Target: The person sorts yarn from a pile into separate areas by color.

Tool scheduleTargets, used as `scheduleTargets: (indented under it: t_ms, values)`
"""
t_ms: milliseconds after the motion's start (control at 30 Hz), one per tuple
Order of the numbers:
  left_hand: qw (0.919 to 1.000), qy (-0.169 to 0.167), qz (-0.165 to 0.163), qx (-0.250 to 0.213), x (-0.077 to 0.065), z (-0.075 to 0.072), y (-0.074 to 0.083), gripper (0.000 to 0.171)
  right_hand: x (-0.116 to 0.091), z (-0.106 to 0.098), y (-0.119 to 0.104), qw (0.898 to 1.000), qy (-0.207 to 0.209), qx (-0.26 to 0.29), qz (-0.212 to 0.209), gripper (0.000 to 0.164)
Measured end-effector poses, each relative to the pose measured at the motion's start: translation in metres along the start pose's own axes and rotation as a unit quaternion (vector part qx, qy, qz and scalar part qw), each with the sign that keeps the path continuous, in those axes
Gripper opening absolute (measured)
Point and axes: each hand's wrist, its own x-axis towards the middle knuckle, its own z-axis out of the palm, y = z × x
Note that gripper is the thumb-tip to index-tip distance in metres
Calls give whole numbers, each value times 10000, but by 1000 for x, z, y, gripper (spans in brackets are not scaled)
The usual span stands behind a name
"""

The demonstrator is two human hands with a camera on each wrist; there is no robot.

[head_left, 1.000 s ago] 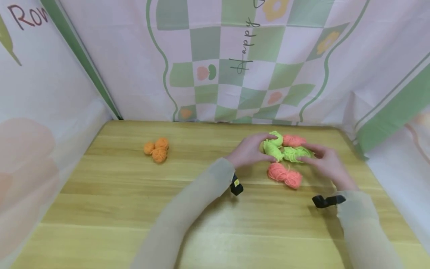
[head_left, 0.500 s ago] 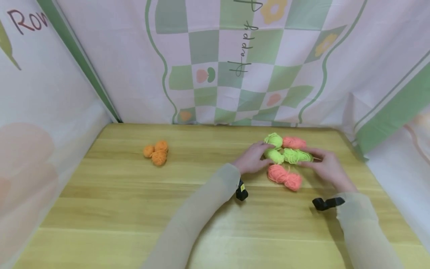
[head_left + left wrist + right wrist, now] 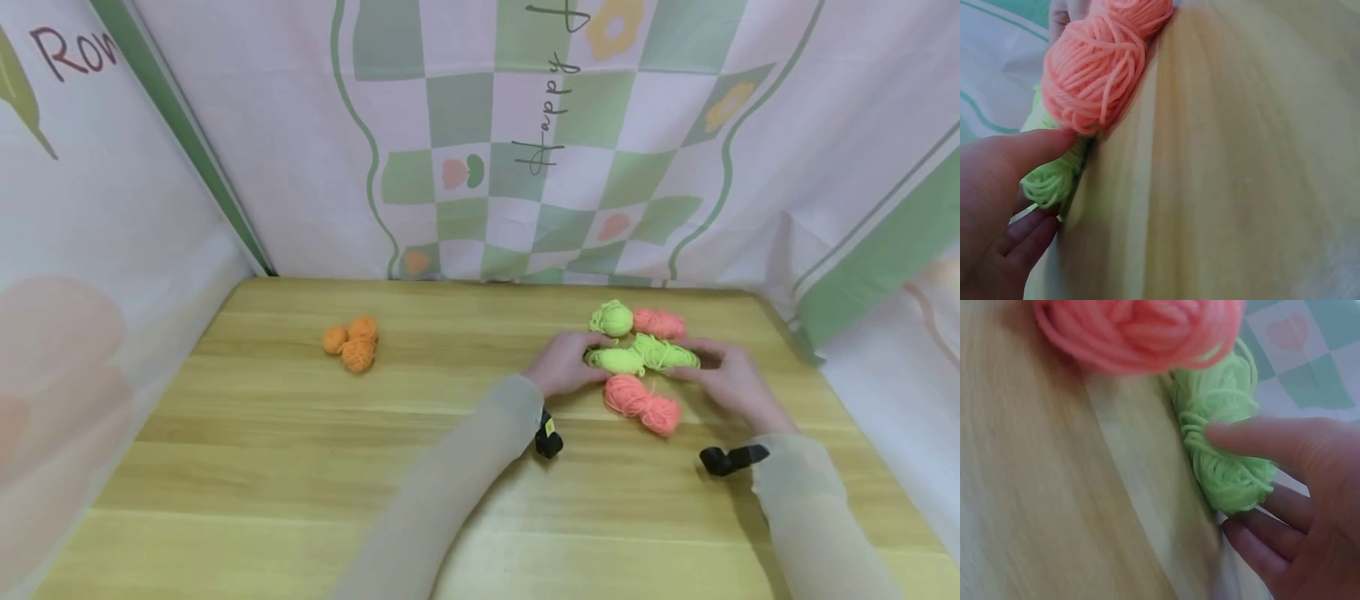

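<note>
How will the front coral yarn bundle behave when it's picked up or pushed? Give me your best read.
The front coral yarn bundle will probably squash softly under a grip, as it is wound from loosely laid strands. If pushed, it may roll unevenly, since a narrow waist separates its two rounded lobes. It is likely light for its size, being wound yarn.

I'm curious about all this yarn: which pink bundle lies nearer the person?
The front pink bundle, on the near side of the green bundle the right hand grips; the back pink bundle lies on its far side.
</note>
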Motion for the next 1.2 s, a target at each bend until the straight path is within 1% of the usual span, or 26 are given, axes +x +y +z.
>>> scheduleTargets:
  t_ms: [100, 300, 500, 633, 767, 900, 1033, 1200]
  values:
    - [9998, 111, -39, -169, -1, 3, -1, 51, -1, 0, 2, 10000, 66, -19, 72, 56]
    - [9986, 271, -198, -413, -4, 5, -2, 47, -1, 1, 7, 9995, 116, 81, 287, 59]
    - [9974, 396, -100, -597, -8, 5, -6, 43, -1, 1, 9, 9991, 96, 206, 369, 61]
    - [9949, 556, -22, -837, -10, 3, -12, 41, -1, 2, 9, 9988, 135, 218, 410, 63]
    - [9915, 737, -41, -1070, -13, -3, -19, 43, -1, 1, 9, 9986, 139, 243, 440, 63]
    - [9883, 871, -94, -1248, -19, -13, -22, 44, 0, 1, 8, 9985, 88, 277, 463, 64]
    - [9856, 1032, -145, -1330, -25, -23, -27, 42, 1, 1, 8, 9982, 73, 283, 528, 67]
    - [9824, 1255, -306, -1349, -31, -36, -36, 41, 2, 2, 10, 9977, 59, 324, 591, 68]
